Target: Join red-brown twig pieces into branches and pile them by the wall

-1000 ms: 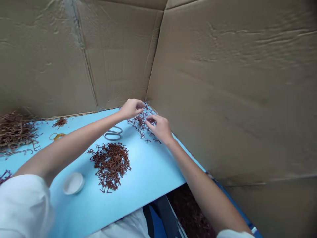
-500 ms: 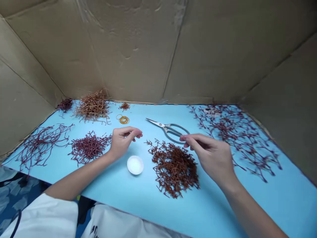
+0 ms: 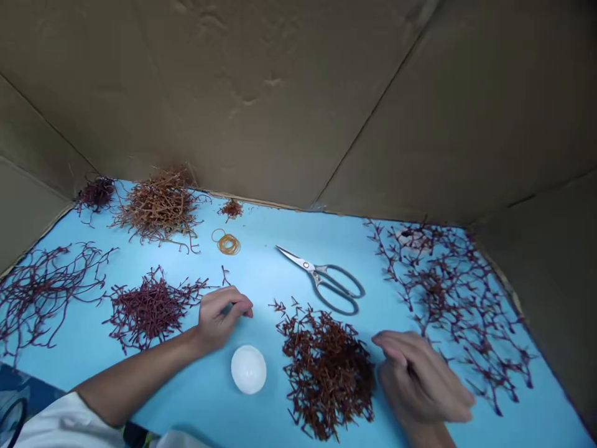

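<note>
- The left hand (image 3: 219,320) is lying on the worktop (image 3: 261,230) at about 7 o'clock, with its fingers curled loosely. A small dark bit may be showing between the fingers, but I cannot tell whether they are gripping anything.
- The right hand (image 3: 420,376) is blurred with movement at about 4 o'clock. Its fingers are spread and holding nothing that I can see, and it has moved back from the scissors.
- The pile of short rust-red sprigs (image 3: 326,373) is sitting at 6 o'clock, between the two hands and just beside the right one.
- The pile of short maroon sprigs (image 3: 152,309) is lying at 8 o'clock, just beside the left hand.
- The long branching red sprigs (image 3: 448,298) are spreading across the 3 o'clock side, and a looser dark tangle (image 3: 46,292) is lying at 9 o'clock.
- The steel kitchen scissors (image 3: 293,258) are lying shut at 12 o'clock, touched by neither hand.
- The rubber bands (image 3: 227,244), a tan sprig heap (image 3: 158,205) and a round white dish (image 3: 249,369) are sitting around the left hand's side.
</note>
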### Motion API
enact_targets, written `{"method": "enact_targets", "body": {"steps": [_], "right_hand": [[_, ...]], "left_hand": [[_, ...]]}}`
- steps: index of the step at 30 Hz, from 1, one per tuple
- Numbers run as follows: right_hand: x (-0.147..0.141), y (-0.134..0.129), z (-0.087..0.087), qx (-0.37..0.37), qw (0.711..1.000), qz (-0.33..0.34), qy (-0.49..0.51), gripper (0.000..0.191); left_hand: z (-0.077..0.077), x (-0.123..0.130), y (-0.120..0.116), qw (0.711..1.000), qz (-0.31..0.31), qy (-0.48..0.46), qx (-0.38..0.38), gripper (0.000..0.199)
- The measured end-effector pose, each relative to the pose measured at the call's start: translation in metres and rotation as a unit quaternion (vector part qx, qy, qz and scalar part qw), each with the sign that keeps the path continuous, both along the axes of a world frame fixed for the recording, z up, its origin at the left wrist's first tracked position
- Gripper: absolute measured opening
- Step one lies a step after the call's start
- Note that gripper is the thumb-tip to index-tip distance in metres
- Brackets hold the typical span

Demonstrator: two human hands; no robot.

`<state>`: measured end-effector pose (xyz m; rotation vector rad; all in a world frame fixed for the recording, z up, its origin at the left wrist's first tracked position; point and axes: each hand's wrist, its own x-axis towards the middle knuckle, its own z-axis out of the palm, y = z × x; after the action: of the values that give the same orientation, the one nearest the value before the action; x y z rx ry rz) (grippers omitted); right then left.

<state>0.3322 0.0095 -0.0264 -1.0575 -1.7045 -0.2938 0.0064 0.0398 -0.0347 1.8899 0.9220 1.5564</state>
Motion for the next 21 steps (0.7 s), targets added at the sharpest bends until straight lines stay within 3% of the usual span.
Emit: {"method": "enact_targets", "body": {"steps": [2,4,7,9,16,21], "right_hand": [[0.004,-0.001,-0.012,0.057,0.997,-0.050,-0.001,0.029],[0.005,-0.001,-0.019,0.064,0.995,-0.075,-0.009,0.029],[0.001,-0.001,-0.016,0.054,0.990,-0.127,-0.002,0.025],[-0.002,-0.002,-0.010,0.050,0.987,-0.154,0.005,0.022],[-0.010,-0.011,-0.007,0.046,0.998,-0.053,0.009,0.013],[-0.007,-0.012,-0.015,0.007,0.995,-0.066,0.072,0.016]], "left_hand": [[0.000,0.001,0.002,1.000,0.005,0.004,0.013,0.027],[0.001,0.002,0.004,0.999,0.005,0.013,0.031,0.022],[0.003,0.000,0.004,0.999,0.017,0.024,0.032,0.008],[0.003,-0.003,0.000,0.999,0.028,0.023,0.021,0.014],[-0.005,-0.011,-0.024,0.998,0.037,-0.009,-0.042,0.026],[-0.013,-0.008,-0.030,0.994,0.015,-0.026,-0.105,0.030]]}}
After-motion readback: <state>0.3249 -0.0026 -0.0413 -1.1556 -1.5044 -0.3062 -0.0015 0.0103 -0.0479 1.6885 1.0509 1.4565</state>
